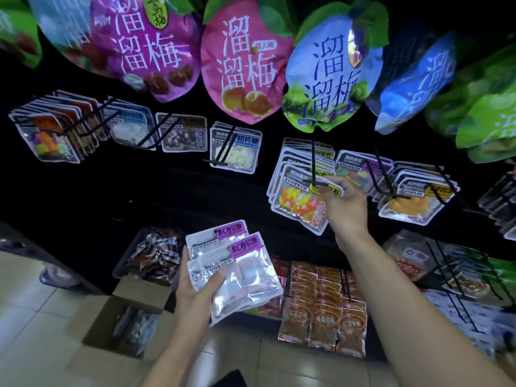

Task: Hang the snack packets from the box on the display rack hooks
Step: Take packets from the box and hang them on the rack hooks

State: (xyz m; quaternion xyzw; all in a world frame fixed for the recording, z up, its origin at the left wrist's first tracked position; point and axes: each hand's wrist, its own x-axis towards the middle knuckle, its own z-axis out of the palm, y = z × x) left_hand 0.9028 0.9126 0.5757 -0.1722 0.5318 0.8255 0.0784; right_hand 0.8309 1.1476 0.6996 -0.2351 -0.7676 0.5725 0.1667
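Note:
My left hand point(195, 291) grips a small stack of silvery snack packets point(237, 269) with purple labels, held low in front of the rack. My right hand point(346, 205) reaches up to a black hook point(315, 174) and pinches the top of the front candy packet point(300, 203), clear with orange, yellow and white pieces, which hangs there with several like it behind. On the floor at lower left sits the open cardboard box point(111, 325), more packets inside it.
Large plum bags point(245, 60) hang along the top row. Other hooks carry packets: milk-tablet packets point(237, 148) to the left, orange-filled packets point(410, 202) to the right. Orange packets point(324, 308) hang below. A bin of dark wrapped snacks point(156, 252) sits low left.

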